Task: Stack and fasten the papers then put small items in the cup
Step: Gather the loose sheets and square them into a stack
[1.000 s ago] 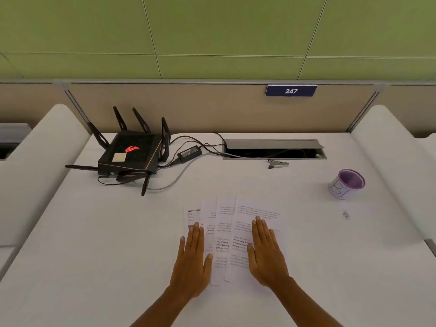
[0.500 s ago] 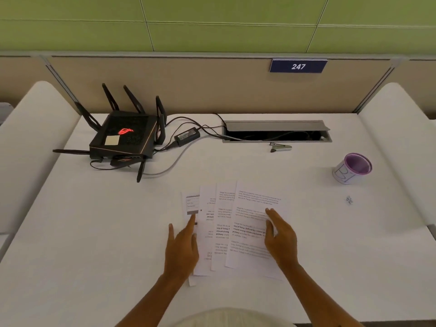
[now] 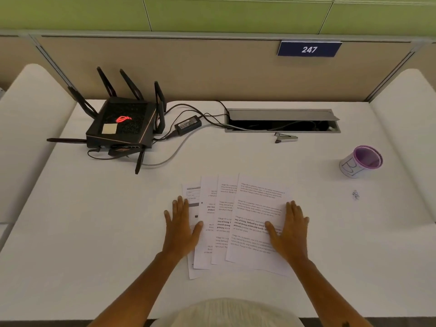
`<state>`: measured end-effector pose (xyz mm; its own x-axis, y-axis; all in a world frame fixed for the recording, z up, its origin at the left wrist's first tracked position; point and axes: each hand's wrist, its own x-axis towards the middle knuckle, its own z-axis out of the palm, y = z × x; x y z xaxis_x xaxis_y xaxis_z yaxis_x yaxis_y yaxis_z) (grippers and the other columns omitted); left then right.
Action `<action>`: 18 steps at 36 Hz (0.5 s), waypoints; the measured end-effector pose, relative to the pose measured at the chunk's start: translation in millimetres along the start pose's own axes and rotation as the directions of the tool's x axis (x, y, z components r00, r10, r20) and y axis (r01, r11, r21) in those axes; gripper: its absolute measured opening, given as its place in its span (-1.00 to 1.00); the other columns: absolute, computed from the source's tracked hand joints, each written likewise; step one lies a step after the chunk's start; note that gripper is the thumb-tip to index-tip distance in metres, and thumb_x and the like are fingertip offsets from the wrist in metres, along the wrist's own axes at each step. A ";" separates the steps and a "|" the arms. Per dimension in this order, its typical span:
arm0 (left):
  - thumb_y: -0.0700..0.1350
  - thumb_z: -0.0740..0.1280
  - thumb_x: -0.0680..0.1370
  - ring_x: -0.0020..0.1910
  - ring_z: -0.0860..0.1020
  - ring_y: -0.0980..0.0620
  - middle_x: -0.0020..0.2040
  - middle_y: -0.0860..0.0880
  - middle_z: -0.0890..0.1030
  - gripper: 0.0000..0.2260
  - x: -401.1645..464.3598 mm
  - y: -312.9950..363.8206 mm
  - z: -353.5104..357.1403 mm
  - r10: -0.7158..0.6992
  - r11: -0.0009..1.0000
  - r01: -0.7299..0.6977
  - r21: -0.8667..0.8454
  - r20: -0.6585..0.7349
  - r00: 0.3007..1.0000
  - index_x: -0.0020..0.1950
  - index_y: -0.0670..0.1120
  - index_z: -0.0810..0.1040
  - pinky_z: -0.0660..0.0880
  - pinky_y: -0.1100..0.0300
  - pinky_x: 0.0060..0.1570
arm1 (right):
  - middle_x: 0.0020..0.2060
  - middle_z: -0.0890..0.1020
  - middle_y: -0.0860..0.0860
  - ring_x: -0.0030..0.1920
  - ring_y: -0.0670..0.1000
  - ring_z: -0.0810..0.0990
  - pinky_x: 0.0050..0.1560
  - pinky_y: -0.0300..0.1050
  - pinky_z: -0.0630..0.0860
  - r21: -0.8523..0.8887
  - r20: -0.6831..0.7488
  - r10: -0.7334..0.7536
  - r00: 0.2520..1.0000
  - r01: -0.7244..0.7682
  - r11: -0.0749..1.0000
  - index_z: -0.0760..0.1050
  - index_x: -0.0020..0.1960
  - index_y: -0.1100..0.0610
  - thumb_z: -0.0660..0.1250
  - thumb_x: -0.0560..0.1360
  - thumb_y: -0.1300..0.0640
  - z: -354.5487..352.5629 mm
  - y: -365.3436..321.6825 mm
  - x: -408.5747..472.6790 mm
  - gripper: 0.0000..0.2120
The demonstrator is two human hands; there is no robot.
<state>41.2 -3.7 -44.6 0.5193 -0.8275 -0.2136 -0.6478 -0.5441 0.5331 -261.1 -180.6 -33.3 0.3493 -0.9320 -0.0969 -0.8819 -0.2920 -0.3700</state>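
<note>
On the near middle of the white worktop (image 3: 94, 220) I see my left hand (image 3: 181, 228) and right hand (image 3: 289, 231) lying flat, each grip fully spread and closed on nothing, the left palm pressing the left edge of the fanned papers (image 3: 236, 223) and the right palm the right side of the top sheet. Those sheets overlap left to right, their long axes running away from me with a slight tilt. Farther right, well apart, stands the purple-rimmed cup (image 3: 361, 161), with a small clip (image 3: 355, 194) near it and a stapler (image 3: 286, 138) by the cable tray (image 3: 282, 114).
</note>
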 end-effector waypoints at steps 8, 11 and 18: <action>0.37 0.18 0.58 0.73 -0.30 -0.11 0.75 -0.06 -0.27 -0.03 1.0 7.1 7.6 -0.016 0.999 0.015 0.036 0.033 0.999 0.73 -0.07 -0.28 -0.40 -0.10 0.62 | 0.71 -0.11 0.12 0.71 0.13 -0.17 0.68 0.23 -0.17 -0.020 0.073 -0.054 0.996 0.055 0.998 -0.12 0.70 0.21 0.17 0.65 -0.25 14.4 -20.6 0.0 -0.14; 0.32 0.26 0.61 0.73 -0.29 -0.11 0.76 -0.05 -0.26 -0.02 0.9 11.7 7.8 -0.014 1.000 0.015 -0.008 0.043 0.999 0.73 -0.06 -0.31 -0.39 -0.07 0.63 | 0.71 -0.12 0.11 0.70 0.12 -0.19 0.68 0.23 -0.19 -0.016 0.077 -0.070 0.995 0.071 0.997 -0.14 0.70 0.21 0.16 0.66 -0.25 18.4 -27.3 1.9 -0.13; 0.22 0.36 0.63 0.75 -0.24 -0.12 0.77 -0.05 -0.22 -0.01 -0.3 16.6 5.9 -0.054 0.992 0.059 -0.107 0.046 0.997 0.73 -0.05 -0.29 -0.34 -0.06 0.64 | 0.71 -0.13 0.09 0.70 0.08 -0.22 0.68 0.22 -0.22 -0.021 0.093 -0.124 0.988 0.127 0.992 -0.17 0.70 0.20 0.09 0.64 -0.30 27.4 -45.2 2.8 -0.12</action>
<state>27.1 -13.3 -40.5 0.5273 -0.8023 -0.2798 -0.5526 -0.5739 0.6043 -211.6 -164.1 -42.2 0.4841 -0.8645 -0.1354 -0.8370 -0.4124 -0.3596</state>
